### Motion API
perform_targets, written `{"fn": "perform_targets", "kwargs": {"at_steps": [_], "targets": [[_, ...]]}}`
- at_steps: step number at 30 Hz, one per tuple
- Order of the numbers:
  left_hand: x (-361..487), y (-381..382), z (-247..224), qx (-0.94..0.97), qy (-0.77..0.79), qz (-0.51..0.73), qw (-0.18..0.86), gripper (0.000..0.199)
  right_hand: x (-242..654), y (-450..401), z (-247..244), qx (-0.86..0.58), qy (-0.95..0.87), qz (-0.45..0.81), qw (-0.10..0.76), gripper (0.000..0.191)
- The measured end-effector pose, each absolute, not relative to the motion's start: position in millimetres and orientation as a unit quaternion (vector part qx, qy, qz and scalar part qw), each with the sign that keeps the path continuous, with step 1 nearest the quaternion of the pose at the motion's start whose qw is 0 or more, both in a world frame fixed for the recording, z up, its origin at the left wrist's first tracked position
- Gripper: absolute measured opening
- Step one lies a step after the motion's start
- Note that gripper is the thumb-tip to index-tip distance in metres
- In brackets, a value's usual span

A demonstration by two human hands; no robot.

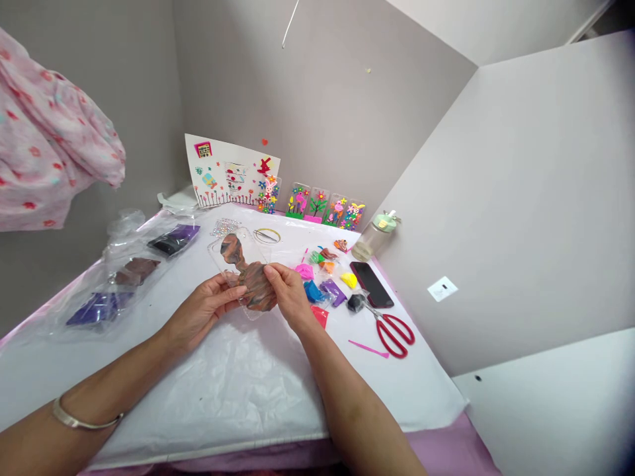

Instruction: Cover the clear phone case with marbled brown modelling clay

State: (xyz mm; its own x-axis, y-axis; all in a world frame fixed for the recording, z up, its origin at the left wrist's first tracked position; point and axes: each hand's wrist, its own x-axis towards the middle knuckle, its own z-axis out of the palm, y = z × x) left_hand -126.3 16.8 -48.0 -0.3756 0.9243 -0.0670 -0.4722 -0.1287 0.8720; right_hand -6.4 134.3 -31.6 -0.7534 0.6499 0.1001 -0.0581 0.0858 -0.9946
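Note:
A clear phone case is held up over the table between my two hands. On it lies a flat layer of brown clay with black and orange streaks, narrow at the neck and wide below. My left hand grips the case along its lower left edge, fingertips at the clay. My right hand is closed on the right side, with its thumb on the clay and its other fingers hidden behind. Just past the case are a sheet of small shiny gems and a yellow ring-shaped item.
Right of my hands lie clay packets, including blue clay and yellow clay, red-handled scissors, a pink tool and a phone. A bottle stands behind. Bagged dark clay lies left. Decorated cases lean at the back.

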Motion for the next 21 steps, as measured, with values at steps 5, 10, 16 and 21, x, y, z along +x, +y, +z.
{"fn": "perform_targets", "kwargs": {"at_steps": [5,10,16,21], "targets": [[-127.1,17.9,-47.0,0.261,0.441,0.706,0.489,0.013,-6.1,133.4,-32.2,-0.215,-0.672,0.653,0.276,0.049],[-132.4,18.1,-51.2,0.253,0.437,0.722,0.473,0.012,-4.1,133.0,-28.1,-0.184,-0.689,0.641,0.284,0.048],[-131.9,18.0,-50.9,0.247,0.438,0.719,0.48,0.015,-7.0,136.0,-33.4,-0.214,-0.64,0.685,0.276,0.044],[-136.6,18.9,-53.2,0.253,0.43,0.729,0.469,0.013,-8.1,137.1,-34.2,-0.192,-0.611,0.714,0.284,0.05]]}}
